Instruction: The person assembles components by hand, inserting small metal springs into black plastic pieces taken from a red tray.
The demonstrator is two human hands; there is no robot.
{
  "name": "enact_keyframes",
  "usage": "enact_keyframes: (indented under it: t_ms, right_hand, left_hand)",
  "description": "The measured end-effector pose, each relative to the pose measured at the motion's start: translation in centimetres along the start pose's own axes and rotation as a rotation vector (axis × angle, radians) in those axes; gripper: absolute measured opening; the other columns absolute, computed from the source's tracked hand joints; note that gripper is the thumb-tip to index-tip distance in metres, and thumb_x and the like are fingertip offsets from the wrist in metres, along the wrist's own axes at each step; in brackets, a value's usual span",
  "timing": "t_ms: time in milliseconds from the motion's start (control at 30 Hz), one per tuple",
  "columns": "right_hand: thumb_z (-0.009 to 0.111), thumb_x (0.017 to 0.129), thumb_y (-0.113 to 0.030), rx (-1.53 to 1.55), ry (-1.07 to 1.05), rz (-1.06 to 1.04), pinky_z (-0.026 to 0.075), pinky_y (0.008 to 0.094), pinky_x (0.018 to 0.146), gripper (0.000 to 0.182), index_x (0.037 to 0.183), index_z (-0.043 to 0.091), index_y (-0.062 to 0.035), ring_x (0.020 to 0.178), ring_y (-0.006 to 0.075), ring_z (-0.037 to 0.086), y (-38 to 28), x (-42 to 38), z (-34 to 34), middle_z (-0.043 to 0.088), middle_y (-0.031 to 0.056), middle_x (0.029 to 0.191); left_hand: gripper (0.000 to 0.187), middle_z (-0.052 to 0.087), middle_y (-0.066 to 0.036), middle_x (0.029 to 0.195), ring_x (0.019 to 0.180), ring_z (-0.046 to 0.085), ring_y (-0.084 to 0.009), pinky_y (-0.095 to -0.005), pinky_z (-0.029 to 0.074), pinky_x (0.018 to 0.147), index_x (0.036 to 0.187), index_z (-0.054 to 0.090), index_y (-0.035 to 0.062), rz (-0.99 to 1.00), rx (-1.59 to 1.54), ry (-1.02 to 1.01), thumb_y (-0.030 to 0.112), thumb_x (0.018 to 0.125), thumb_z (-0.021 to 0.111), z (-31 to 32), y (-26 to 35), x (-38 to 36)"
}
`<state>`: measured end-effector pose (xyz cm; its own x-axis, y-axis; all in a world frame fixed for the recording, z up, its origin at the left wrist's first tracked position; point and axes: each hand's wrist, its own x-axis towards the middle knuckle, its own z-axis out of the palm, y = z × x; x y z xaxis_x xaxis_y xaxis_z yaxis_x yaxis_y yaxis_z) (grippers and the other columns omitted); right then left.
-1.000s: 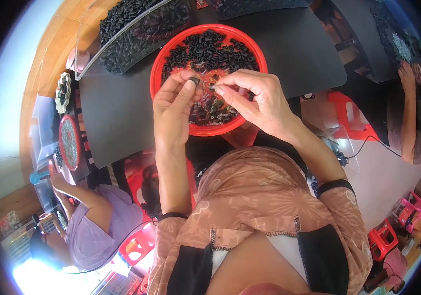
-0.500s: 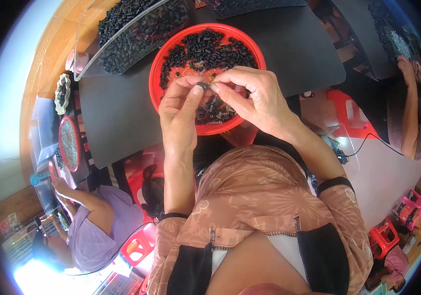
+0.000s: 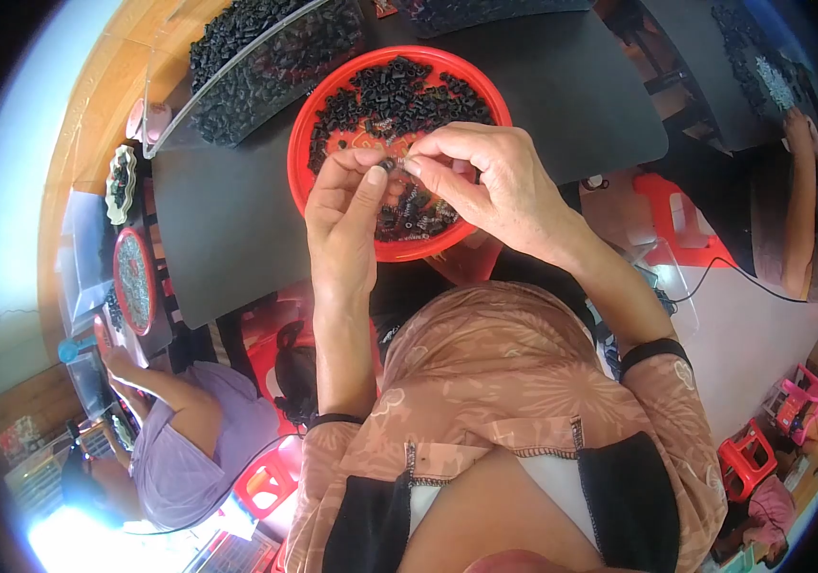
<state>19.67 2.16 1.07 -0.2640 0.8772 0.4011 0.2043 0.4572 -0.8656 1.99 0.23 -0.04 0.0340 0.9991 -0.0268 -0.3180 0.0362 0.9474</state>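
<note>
Above a round red tray, my left hand pinches a small black plastic part between thumb and forefinger. My right hand is closed in a pinch just to the right of that part, its fingertips close to it. Whatever sits between the right fingertips is too small to name. Many small black plastic parts fill the far side of the tray. On its near side, thin metal springs lie mixed with black pieces, partly hidden by my hands.
The tray rests at the near edge of a dark table. A clear bin heaped with black parts stands at the far left. One co-worker sits to the left by another red tray; a second person's arm is at right.
My hands have shifted slightly left, and a small gap now shows between their fingertips. The black part has turned in my left fingers. The co-worker's arm at right has moved slightly.
</note>
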Motion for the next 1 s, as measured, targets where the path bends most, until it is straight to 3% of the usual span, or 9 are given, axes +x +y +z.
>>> enact_keyframes:
  t_ms: [367, 467, 500, 600, 800, 867, 900, 933, 1000]
  right_hand:
    - [0.066, 0.085, -0.011, -0.028, -0.146, -0.011, 0.048, 0.0371, 0.056, 0.013, 0.084, 0.065, 0.0021, 0.06, 0.0298, 0.062, 0.2, -0.3, -0.2, 0.063, 0.0165, 0.07]
    - [0.067, 0.086, -0.013, 0.061, -0.322, 0.236, 0.046, 0.0337, 0.056, 0.015, 0.083, 0.065, 0.0023, 0.056, 0.0248, 0.06, -0.3, 0.1, -1.3, 0.062, 0.0152, 0.067]
    - [0.069, 0.085, -0.013, 0.184, -0.315, 0.3, 0.044, 0.0301, 0.055, 0.016, 0.08, 0.065, 0.0018, 0.056, 0.0161, 0.058, 0.3, -0.1, -1.1, 0.064, 0.0113, 0.067]
    - [0.071, 0.084, -0.015, 0.36, -0.334, 0.277, 0.044, 0.0279, 0.056, 0.017, 0.08, 0.066, 0.0007, 0.06, 0.0097, 0.057, 0.2, -0.2, -0.8, 0.065, 0.007, 0.067]
    - [0.072, 0.085, -0.014, 0.266, -0.459, 0.317, 0.046, 0.0247, 0.06, 0.015, 0.083, 0.068, 0.0006, 0.064, 0.0076, 0.058, -0.6, 0.5, -0.8, 0.066, 0.0054, 0.068]
    - [0.07, 0.086, -0.013, 0.367, -0.332, 0.296, 0.046, 0.0257, 0.059, 0.014, 0.085, 0.069, 0.0004, 0.065, 0.0065, 0.058, 0.0, 1.2, -0.2, 0.065, 0.0046, 0.068]
    - [0.069, 0.087, -0.015, 0.222, -0.298, 0.275, 0.046, 0.0258, 0.059, 0.014, 0.087, 0.07, -0.0005, 0.064, 0.0071, 0.058, 0.1, 1.9, -0.3, 0.065, 0.0052, 0.068]
    - [0.069, 0.086, -0.016, 0.066, -0.255, 0.264, 0.048, 0.0303, 0.06, 0.015, 0.087, 0.07, -0.0006, 0.064, 0.0154, 0.064, 0.8, 2.5, -0.1, 0.066, 0.0092, 0.069]
    - [0.069, 0.083, -0.015, -0.386, -0.14, -0.055, 0.05, 0.0371, 0.06, 0.013, 0.083, 0.069, -0.0021, 0.067, 0.0267, 0.067, 2.8, 4.0, 0.6, 0.067, 0.0137, 0.074]
  left_hand:
    - [0.012, 0.065, -0.004, 0.088, 0.077, 0.057, -0.0086, -0.0231, 0.047, 0.072, 0.104, 0.06, 0.0014, -0.011, 0.253, -0.073, 0.006, 0.093, 0.06, -0.2, 0.2, -1.0]
    - [0.01, 0.065, -0.004, 0.085, 0.074, 0.057, -0.0087, -0.023, 0.047, 0.07, 0.103, 0.06, 0.0014, -0.038, 0.162, -0.148, 0.005, 0.094, 0.058, -1.0, -0.1, -1.3]
    - [0.01, 0.065, -0.004, 0.085, 0.073, 0.057, -0.0089, -0.023, 0.047, 0.07, 0.103, 0.06, 0.0015, -0.047, 0.109, -0.172, 0.005, 0.094, 0.058, -1.2, -0.3, -1.3]
    - [0.01, 0.065, -0.005, 0.084, 0.072, 0.058, -0.0096, -0.0232, 0.048, 0.068, 0.102, 0.06, 0.0018, -0.098, -0.045, -0.238, 0.007, 0.093, 0.059, -1.6, -0.6, -1.8]
    - [0.01, 0.064, -0.006, 0.083, 0.07, 0.057, -0.0107, -0.0231, 0.047, 0.065, 0.101, 0.059, 0.0029, -0.061, -0.176, -0.259, 0.009, 0.093, 0.06, -2.4, -1.0, -2.4]
    - [0.01, 0.063, -0.006, 0.082, 0.069, 0.056, -0.0112, -0.0233, 0.045, 0.064, 0.101, 0.058, 0.0036, -0.026, -0.265, -0.241, 0.01, 0.094, 0.06, -2.5, -1.2, -2.3]
    - [0.009, 0.062, -0.006, 0.082, 0.069, 0.056, -0.0115, -0.0235, 0.045, 0.064, 0.101, 0.058, 0.0039, -0.015, -0.298, -0.211, 0.01, 0.094, 0.059, -2.5, -1.3, -2.2]
    - [0.009, 0.062, -0.006, 0.082, 0.069, 0.055, -0.0119, -0.0237, 0.044, 0.063, 0.101, 0.058, 0.0042, -0.005, -0.331, -0.183, 0.01, 0.094, 0.059, -2.5, -1.5, -2.1]
    - [0.009, 0.061, -0.007, 0.083, 0.071, 0.054, -0.0127, -0.0243, 0.043, 0.063, 0.102, 0.057, 0.0046, -0.008, -0.37, -0.167, 0.009, 0.094, 0.058, -2.7, -1.9, -1.9]
